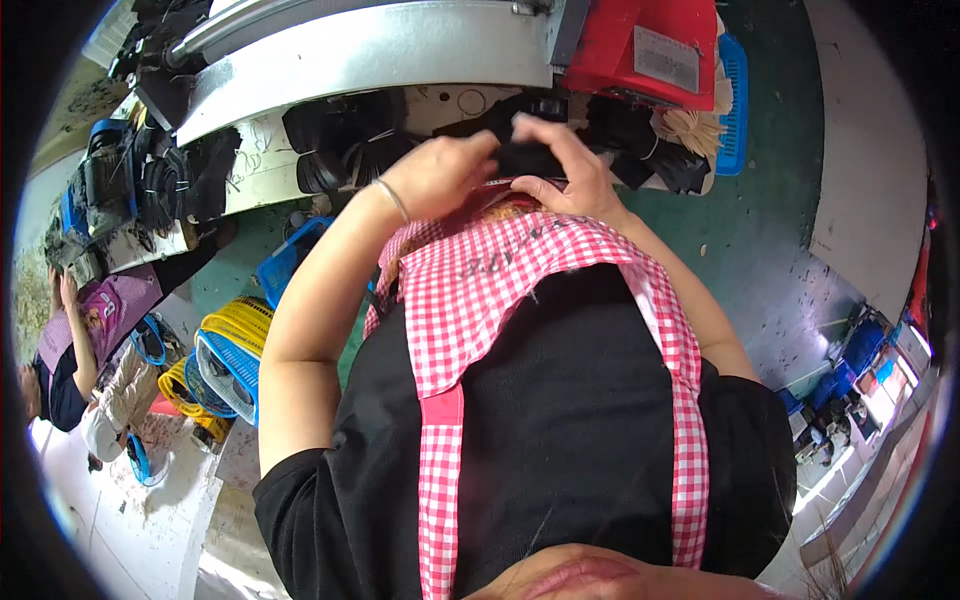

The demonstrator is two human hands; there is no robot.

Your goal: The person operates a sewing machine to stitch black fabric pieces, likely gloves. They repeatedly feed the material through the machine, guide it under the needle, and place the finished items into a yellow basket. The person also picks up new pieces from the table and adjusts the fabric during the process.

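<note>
My left hand [447,175], with a bangle on its wrist, is raised over the near edge of the bench. Its fingers are curled together, and whatever they hold is hidden. To its right is my right hand [575,172], its thumb and forefinger apart and the fingertips smeared by motion. Dark material [527,160] shows in the gap between the two hands; I cannot tell whether either touches it. Bundles of black strips [365,155] lie on the bench left of my hands, and another black bundle [675,165] lies to the right.
A long pale machine cover [380,55] spans the bench behind my hands, with a red machine housing [650,50] at its right. A blue basket [733,105] stands beyond that. Stacked yellow and blue baskets [228,350] sit at lower left, near another person [105,310].
</note>
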